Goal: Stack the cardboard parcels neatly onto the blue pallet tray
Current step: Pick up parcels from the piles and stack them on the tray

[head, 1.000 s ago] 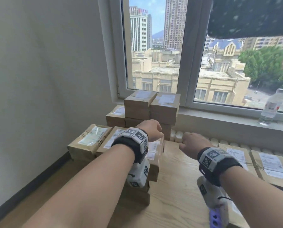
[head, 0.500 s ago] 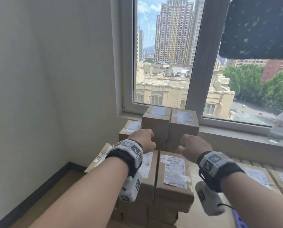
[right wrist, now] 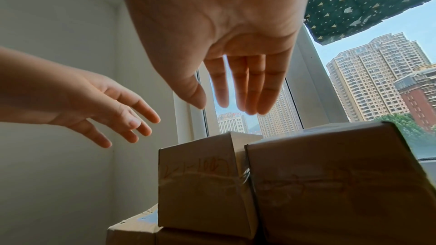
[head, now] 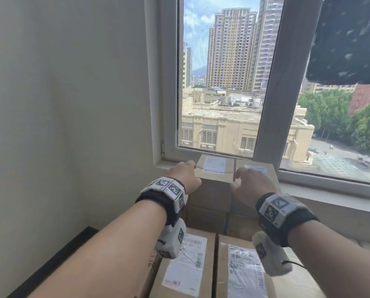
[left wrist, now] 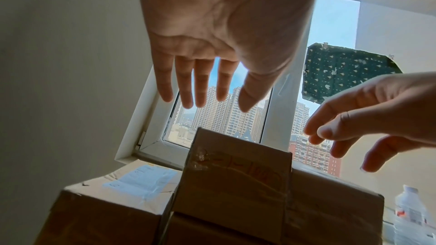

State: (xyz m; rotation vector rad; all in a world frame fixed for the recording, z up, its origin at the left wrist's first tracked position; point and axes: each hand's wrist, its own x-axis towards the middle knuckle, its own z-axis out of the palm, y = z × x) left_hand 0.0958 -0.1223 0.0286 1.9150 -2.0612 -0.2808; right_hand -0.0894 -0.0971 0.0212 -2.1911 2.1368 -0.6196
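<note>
Both hands have risen from the lower boxes: left hand (head: 185, 178) and right hand (head: 251, 186), fingers spread and empty, now hover over the top parcel (head: 215, 172), presumably about to grasp it

Two bare forearms, each with a camera rig strapped on the wrist.

The left hand (head: 185, 179) and the right hand (head: 252, 187) wear no gloves, and no sleeves show. Each wrist carries a black band (head: 158, 203) with light grey square blocks (head: 169, 187) on top, printed with black-and-white square markers. Under each wrist hangs a rounded grey-white housing (head: 172, 240) that has the same kind of marker on its side. From the right housing (head: 270, 254) comes out a thin black cable (head: 294, 264).
</note>
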